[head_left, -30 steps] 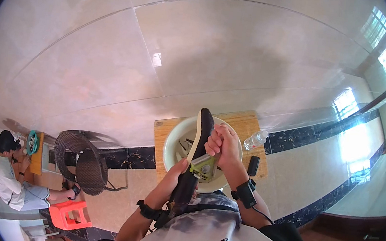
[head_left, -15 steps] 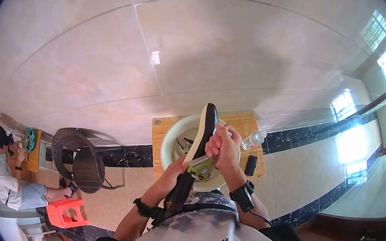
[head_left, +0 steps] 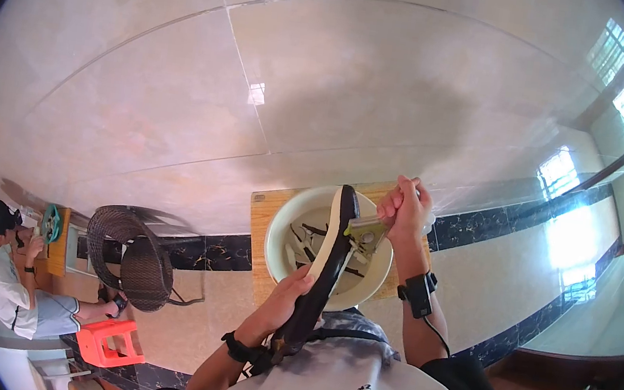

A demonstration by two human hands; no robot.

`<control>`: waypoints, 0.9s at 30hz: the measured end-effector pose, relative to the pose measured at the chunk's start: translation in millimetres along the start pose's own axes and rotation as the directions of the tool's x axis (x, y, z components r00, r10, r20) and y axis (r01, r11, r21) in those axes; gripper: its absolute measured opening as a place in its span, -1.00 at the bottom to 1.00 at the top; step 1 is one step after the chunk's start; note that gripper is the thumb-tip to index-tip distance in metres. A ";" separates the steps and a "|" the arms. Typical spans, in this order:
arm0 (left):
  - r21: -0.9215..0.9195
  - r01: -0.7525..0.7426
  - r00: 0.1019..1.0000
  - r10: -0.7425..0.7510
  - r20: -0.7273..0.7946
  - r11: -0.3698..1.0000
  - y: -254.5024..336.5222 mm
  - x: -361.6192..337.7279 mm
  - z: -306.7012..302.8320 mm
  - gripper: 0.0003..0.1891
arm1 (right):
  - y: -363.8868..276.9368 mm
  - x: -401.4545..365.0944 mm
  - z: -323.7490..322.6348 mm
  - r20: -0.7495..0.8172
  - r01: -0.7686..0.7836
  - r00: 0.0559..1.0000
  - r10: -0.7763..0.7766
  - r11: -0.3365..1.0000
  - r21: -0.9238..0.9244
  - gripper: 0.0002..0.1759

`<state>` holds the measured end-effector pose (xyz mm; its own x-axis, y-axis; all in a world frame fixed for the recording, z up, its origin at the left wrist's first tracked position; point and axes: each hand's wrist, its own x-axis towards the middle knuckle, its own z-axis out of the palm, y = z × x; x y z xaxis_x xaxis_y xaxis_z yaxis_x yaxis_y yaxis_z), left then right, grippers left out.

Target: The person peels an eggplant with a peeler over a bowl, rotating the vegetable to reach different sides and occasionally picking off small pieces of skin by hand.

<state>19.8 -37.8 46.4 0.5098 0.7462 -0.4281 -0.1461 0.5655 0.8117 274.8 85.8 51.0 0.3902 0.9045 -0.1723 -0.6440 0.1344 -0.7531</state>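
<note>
A long dark eggplant (head_left: pixel 327 275) with a pale peeled strip slants over a white basin (head_left: pixel 279 214). Its lower end is near my shirt, and my left hand (head_left: pixel 285 298) is wrapped round its lower part. My right hand (head_left: pixel 407 208) is closed on the handle of a green and silver peeler (head_left: pixel 366 237), whose head is at the eggplant's right side near the top. Dark peel strips (head_left: pixel 304 242) lie inside the basin.
Under the basin is a wooden table (head_left: pixel 258 235), close to the tiled wall. A brown wicker chair (head_left: pixel 145 276) and a red plastic stool (head_left: pixel 109 343) stand at the left. Another person (head_left: pixel 10 275) sits at the far left by a teal basket (head_left: pixel 51 224).
My right hand and the peeler have moved up and right, from the eggplant's lower part to near its top. The eggplant has shifted slightly right and down with my left hand.
</note>
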 end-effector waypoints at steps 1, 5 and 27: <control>-0.034 0.016 0.999 -0.015 0.028 0.999 -2.6 1.1 -3.7 -0.45 | 0.3 0.4 -0.3 0.004 0.002 1.000 -0.002 1.000 0.017 -0.64; -0.027 -0.031 0.998 0.030 -0.060 0.999 -8.6 11.9 -5.7 -0.45 | 4.2 -3.3 -5.7 -0.005 0.026 1.000 -0.026 0.997 0.070 -0.64; -0.295 -0.117 0.993 0.105 -0.054 0.948 -5.8 27.6 -24.6 -0.07 | 27.5 -38.1 4.7 -0.015 -0.226 0.973 0.232 0.960 0.162 -0.71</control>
<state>13.9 -11.8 20.1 0.4446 0.8197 -0.3611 -0.4483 0.5527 0.7026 239.1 57.0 39.8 0.2398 0.9050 -0.3514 -0.8136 -0.0101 -0.5813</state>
